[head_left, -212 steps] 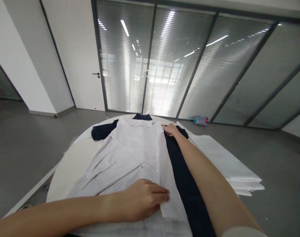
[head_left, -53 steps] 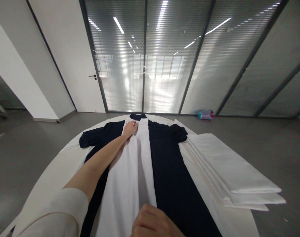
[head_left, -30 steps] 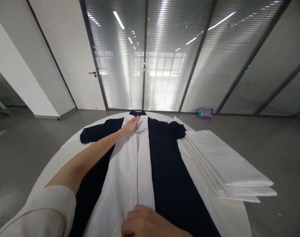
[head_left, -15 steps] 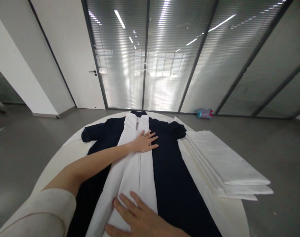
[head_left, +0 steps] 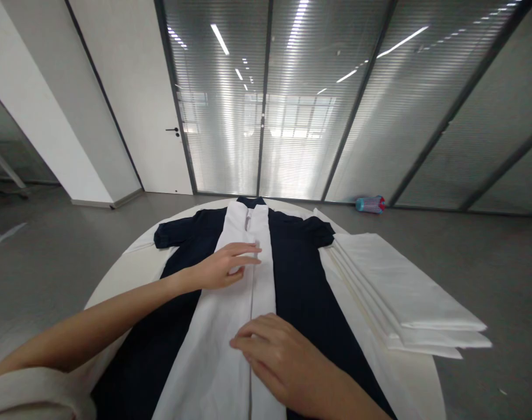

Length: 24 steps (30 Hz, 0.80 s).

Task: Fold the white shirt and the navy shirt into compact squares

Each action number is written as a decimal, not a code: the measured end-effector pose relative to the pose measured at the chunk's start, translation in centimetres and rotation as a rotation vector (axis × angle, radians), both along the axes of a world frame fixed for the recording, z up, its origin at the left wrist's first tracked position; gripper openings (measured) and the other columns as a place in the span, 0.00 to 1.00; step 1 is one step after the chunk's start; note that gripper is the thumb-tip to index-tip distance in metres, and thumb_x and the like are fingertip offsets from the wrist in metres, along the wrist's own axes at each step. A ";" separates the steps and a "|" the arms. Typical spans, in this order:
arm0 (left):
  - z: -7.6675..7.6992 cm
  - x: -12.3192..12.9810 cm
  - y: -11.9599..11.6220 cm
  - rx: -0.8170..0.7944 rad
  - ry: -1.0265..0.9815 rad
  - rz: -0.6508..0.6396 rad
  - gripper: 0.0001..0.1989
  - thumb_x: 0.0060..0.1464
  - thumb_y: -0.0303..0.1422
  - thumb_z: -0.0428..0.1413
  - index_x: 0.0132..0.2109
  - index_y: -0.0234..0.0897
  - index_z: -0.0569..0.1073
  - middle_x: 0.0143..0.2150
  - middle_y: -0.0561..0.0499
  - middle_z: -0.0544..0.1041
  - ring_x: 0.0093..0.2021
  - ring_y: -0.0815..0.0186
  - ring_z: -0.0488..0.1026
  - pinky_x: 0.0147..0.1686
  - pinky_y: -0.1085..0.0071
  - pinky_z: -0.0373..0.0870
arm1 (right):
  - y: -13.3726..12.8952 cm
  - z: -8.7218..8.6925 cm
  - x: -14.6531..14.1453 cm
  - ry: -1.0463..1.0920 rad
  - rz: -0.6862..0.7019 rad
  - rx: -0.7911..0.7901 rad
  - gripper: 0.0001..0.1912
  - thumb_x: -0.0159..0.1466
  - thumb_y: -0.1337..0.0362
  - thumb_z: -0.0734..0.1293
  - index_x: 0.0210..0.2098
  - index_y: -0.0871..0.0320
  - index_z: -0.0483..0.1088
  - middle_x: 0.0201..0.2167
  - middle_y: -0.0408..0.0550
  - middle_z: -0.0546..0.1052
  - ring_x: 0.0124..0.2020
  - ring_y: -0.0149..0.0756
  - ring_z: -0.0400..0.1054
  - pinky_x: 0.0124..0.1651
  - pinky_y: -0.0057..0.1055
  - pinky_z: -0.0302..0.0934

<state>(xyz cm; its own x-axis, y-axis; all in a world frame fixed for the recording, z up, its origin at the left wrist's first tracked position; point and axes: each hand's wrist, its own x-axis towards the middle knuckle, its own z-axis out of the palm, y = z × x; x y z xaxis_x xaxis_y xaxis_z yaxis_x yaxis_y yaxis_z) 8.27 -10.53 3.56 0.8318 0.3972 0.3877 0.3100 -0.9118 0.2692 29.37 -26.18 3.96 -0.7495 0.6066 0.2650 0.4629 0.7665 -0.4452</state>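
A long navy garment with short sleeves and a dark collar lies face up on a round cream table. Down its middle runs a white front panel with a lengthwise seam or edge. Over the panel's upper part is my left hand, open, its fingers stretched to the right and slightly apart. My right hand is lower, near the panel's centre edge, with loosely bent fingers and nothing visible in them. Whether either hand touches the cloth is hard to tell.
A stack of folded white cloth lies on the table's right side and overhangs its edge. Beyond are a glass partition with blinds and a white door. A blue and red patterned cylindrical object lies on the floor.
My left hand has drawn back left and slightly down from its spread position on the panel. My right hand has moved up and right, its fingers now bent and closer together.
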 end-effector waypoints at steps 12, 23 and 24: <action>-4.0 -2.0 -9.1 -0.017 0.283 0.093 0.39 0.62 0.52 0.52 0.73 0.43 0.51 0.74 0.41 0.51 0.73 0.44 0.44 0.69 0.41 0.40 | 1.2 -0.5 0.0 0.213 -0.133 0.181 0.16 0.71 0.70 0.58 0.55 0.57 0.70 0.51 0.54 0.74 0.55 0.41 0.67 0.58 0.44 0.64; 2.0 -4.5 -20.3 -0.376 0.291 -0.305 0.38 0.60 0.37 0.57 0.73 0.51 0.51 0.73 0.49 0.54 0.71 0.46 0.51 0.71 0.46 0.45 | 2.1 -0.4 0.7 0.014 -0.141 0.206 0.18 0.68 0.74 0.58 0.52 0.58 0.73 0.49 0.54 0.76 0.51 0.40 0.70 0.55 0.42 0.66; 2.7 -5.0 -20.4 -0.397 0.278 -0.332 0.36 0.61 0.33 0.55 0.73 0.53 0.53 0.72 0.51 0.58 0.71 0.50 0.55 0.71 0.50 0.48 | 2.0 -0.1 0.9 -0.022 -0.129 0.218 0.18 0.68 0.75 0.59 0.52 0.58 0.73 0.49 0.54 0.76 0.51 0.40 0.70 0.55 0.43 0.66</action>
